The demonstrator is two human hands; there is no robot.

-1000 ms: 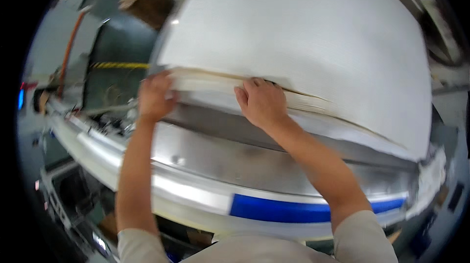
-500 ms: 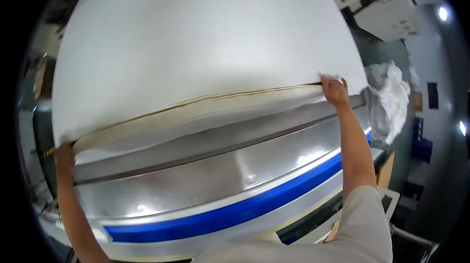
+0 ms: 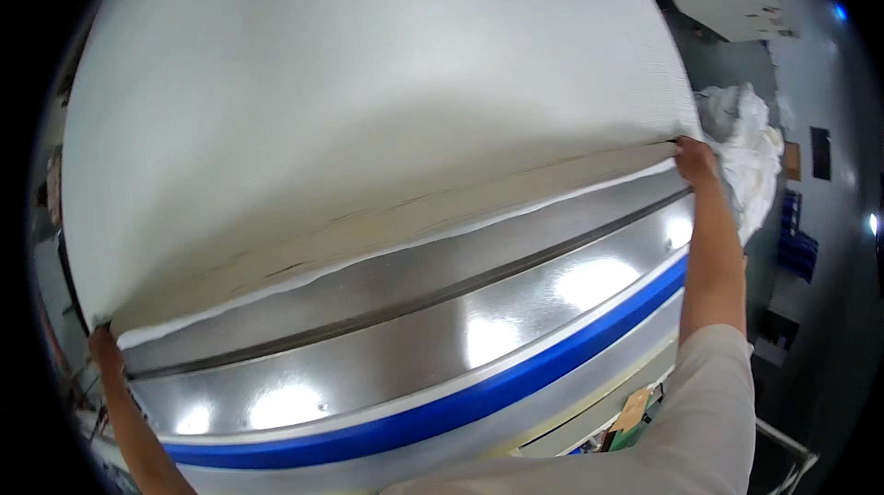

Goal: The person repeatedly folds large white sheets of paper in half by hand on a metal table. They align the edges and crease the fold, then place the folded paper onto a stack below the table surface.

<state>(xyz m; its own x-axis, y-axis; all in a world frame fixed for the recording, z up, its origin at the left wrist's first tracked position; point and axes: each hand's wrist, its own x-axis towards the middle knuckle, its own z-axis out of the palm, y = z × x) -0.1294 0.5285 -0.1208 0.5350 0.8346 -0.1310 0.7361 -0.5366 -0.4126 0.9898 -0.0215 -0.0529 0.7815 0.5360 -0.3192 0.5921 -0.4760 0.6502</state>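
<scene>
A broad stack of white cloth layers (image 3: 387, 53) fills the upper middle, its near side showing a cream-tinted band of layer edges (image 3: 368, 219). At the near left corner, my left hand (image 3: 106, 348) is closed on the cloth, its fingertips partly hidden by the fabric. My right hand (image 3: 695, 162) grips the near right corner, with its fingers mostly tucked behind the cloth edge. Between the two hands the near edge runs in a long, slightly wavy line, and a brighter white layer (image 3: 378, 256) lies lowest along it.
A shiny metal table edge (image 3: 405, 357) with a dark groove runs in front of the cloth, bordered by a blue strip (image 3: 442, 412). Crumpled white cloth (image 3: 746, 154) lies off to the right. Blue bins (image 3: 796, 251) stand farther right, by the floor.
My hands have moved farther apart, the right one outward to the cloth's corner. The dark gap along the near edge has mostly closed, and the layer edges now face me more. The view has shifted.
</scene>
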